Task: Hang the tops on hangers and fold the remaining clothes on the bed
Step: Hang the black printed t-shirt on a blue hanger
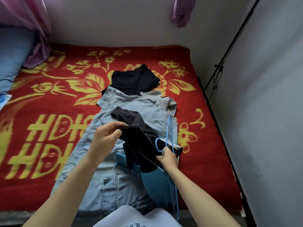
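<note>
Left hand (106,133) pinches dark top (139,141); right hand (167,157) grips blue hanger (168,128).

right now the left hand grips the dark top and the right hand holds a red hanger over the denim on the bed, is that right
Not quite: the hanger is blue, not red. The head view shows the left hand gripping the dark top and the right hand holding the blue hanger over the denim on the bed.

You are getting open red blanket (57,105) to your left. The wall (262,128) is crowding your right, while the denim garment (114,185) is blocking the middle.
</note>
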Motion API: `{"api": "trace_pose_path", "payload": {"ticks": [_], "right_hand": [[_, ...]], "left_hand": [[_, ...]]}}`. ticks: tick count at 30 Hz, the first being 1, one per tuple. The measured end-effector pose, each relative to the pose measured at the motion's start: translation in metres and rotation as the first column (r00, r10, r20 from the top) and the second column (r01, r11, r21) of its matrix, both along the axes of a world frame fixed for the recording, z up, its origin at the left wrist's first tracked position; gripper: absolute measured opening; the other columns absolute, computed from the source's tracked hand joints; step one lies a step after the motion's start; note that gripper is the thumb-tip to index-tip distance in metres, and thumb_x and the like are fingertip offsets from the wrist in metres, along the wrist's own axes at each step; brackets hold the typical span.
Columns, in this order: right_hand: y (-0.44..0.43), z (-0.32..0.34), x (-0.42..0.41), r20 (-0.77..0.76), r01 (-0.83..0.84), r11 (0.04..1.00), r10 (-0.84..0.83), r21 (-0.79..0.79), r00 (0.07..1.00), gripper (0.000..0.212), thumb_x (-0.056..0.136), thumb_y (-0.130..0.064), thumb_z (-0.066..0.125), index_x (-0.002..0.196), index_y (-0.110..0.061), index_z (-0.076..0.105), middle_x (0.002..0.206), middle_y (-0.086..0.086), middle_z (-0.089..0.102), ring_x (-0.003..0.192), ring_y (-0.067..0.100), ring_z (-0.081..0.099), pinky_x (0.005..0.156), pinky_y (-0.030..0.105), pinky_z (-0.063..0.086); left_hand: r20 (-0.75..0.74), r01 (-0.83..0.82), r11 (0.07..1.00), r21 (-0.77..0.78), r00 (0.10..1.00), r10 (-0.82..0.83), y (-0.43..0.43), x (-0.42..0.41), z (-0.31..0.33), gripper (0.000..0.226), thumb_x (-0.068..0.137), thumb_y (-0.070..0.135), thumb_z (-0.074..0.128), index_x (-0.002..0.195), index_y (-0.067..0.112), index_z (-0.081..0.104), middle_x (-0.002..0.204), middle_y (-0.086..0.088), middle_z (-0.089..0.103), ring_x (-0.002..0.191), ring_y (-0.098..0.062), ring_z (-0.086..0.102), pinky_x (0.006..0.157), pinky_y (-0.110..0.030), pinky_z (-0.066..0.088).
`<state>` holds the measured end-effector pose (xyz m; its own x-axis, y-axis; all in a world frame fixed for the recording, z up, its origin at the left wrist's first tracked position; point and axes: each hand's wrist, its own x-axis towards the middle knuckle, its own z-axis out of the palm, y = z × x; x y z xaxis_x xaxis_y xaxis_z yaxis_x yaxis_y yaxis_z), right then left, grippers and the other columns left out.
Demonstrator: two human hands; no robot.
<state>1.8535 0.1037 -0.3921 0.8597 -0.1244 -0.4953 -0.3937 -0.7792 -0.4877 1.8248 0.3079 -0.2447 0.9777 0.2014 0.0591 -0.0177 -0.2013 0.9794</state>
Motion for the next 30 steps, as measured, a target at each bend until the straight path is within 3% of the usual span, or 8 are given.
{"api": "trace_pose_path", "payload": {"ticks": [5,8,10,15,19,23,26,30], "right_hand": [[-0.005,0.002,0.008,0.038,0.113,0.991,-0.110,-0.077,0.993,0.003,0.088,-0.013,0.044,0.090,-0.011,0.045,0.106,0.018,0.063,0.098,0.035,0.059,0.074,0.034,0.043],[-0.016,0.003,0.016,0.032,0.167,0.986,-0.167,-0.019,0.985,0.022,0.087,-0.002,0.039,0.106,-0.004,0.049,0.110,0.022,0.059,0.102,0.037,0.056,0.076,0.034,0.041],[-0.021,0.012,0.026,0.051,0.158,0.987,-0.160,0.040,0.986,0.016,0.086,0.001,0.040,0.096,-0.006,0.051,0.104,0.023,0.059,0.101,0.037,0.056,0.077,0.034,0.042],[-0.051,0.082,0.062,0.130,0.227,0.916,-0.283,0.330,0.950,0.037,0.077,0.016,0.044,0.063,-0.015,0.031,0.060,0.005,0.035,0.049,0.018,0.037,0.032,0.019,0.035],[-0.062,0.161,0.099,0.285,0.122,0.885,-0.271,0.449,0.920,0.041,0.074,0.017,0.048,0.065,-0.018,0.029,0.059,0.004,0.033,0.052,0.017,0.035,0.051,0.027,0.032],[-0.046,0.239,0.130,0.434,0.013,0.795,-0.345,0.607,0.832,0.045,0.074,0.024,0.042,0.067,-0.018,0.028,0.067,0.011,0.052,0.057,0.019,0.046,0.046,0.026,0.039],[-0.025,0.293,0.137,0.546,-0.118,0.734,-0.378,0.669,0.748,0.045,0.074,0.026,0.042,0.065,-0.016,0.030,0.045,-0.007,0.060,0.041,0.002,0.053,0.038,0.015,0.041],[-0.006,0.352,0.138,0.681,-0.308,0.675,-0.396,0.671,0.616,0.046,0.071,0.026,0.048,0.062,-0.017,0.031,0.046,-0.011,0.062,0.047,0.002,0.059,0.048,0.018,0.048]], "left_hand": [[0.012,-0.001,0.997,-0.081,1.000,0.001,0.006,0.002,0.006,0.054,0.084,-0.021,0.044,0.070,0.023,0.072,0.061,0.012,0.068,0.059,-0.001,0.062,0.061,-0.011,0.048],[0.028,-0.009,0.993,-0.115,1.000,0.012,0.018,0.005,0.007,0.065,0.084,-0.021,0.043,0.066,0.033,0.075,0.063,0.009,0.068,0.060,-0.004,0.062,0.062,-0.014,0.050],[0.035,-0.032,0.995,-0.090,0.999,0.035,0.025,0.007,0.005,0.063,0.084,-0.021,0.044,0.066,0.032,0.075,0.063,0.010,0.068,0.060,-0.005,0.062,0.063,-0.015,0.051],[0.055,-0.133,0.990,-0.049,0.989,0.135,0.055,0.018,0.003,0.039,0.084,-0.019,0.046,0.079,0.014,0.066,0.064,0.014,0.068,0.061,-0.001,0.060,0.064,-0.012,0.049],[0.092,-0.179,0.981,-0.074,0.978,0.185,0.071,0.030,0.017,0.038,0.085,-0.018,0.044,0.081,0.015,0.063,0.063,0.014,0.067,0.059,0.000,0.059,0.061,-0.012,0.049],[0.190,-0.218,0.966,-0.138,0.951,0.242,0.080,0.044,0.060,0.049,0.087,-0.014,0.042,0.073,0.026,0.067,0.061,0.017,0.066,0.058,0.002,0.059,0.059,-0.011,0.048],[0.287,-0.241,0.949,-0.205,0.912,0.294,0.088,0.049,0.100,0.059,0.087,-0.011,0.041,0.068,0.037,0.071,0.060,0.018,0.064,0.057,0.003,0.057,0.058,-0.011,0.047],[0.410,-0.281,0.925,-0.255,0.835,0.367,0.101,0.044,0.148,0.049,0.088,-0.006,0.043,0.071,0.032,0.070,0.061,0.021,0.064,0.060,0.005,0.057,0.059,-0.009,0.045]]}}
